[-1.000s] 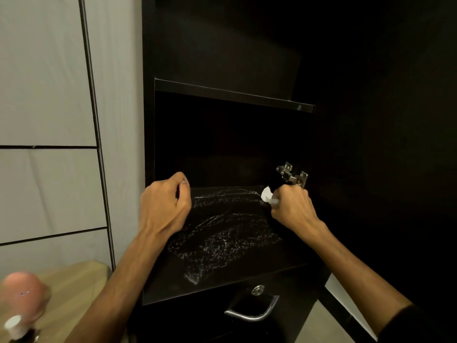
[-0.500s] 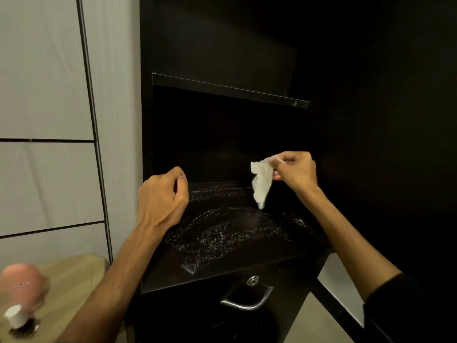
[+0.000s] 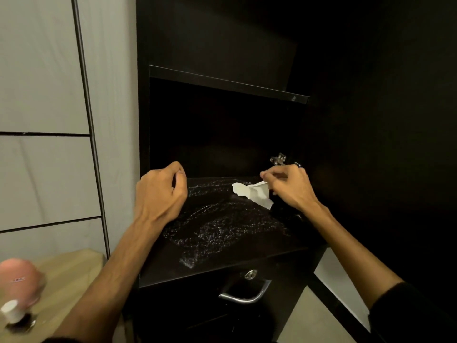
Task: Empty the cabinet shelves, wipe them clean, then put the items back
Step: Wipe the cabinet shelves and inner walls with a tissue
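Note:
The black cabinet's lower shelf (image 3: 173, 266) is bare and shows glistening wet streaks across its middle. My right hand (image 3: 288, 186) pinches a crumpled white tissue (image 3: 253, 193) just above the shelf's back right part, near a metal hinge (image 3: 278, 159). My left hand (image 3: 160, 191) hovers at the shelf's left side with fingers curled and nothing visible in it. An upper shelf (image 3: 222, 81) above is dark and looks bare.
A drawer with a lock (image 3: 251, 274) and a metal handle (image 3: 243, 297) sits below the shelf. The open cabinet door (image 3: 383, 144) stands on the right. On a wooden table (image 3: 66, 276) at the lower left stand a blurred pink object (image 3: 18, 278) and a white-capped bottle (image 3: 11, 311).
My right hand lifted the tissue off the shelf, then brought it back down to the back right part. My left hand stayed in place.

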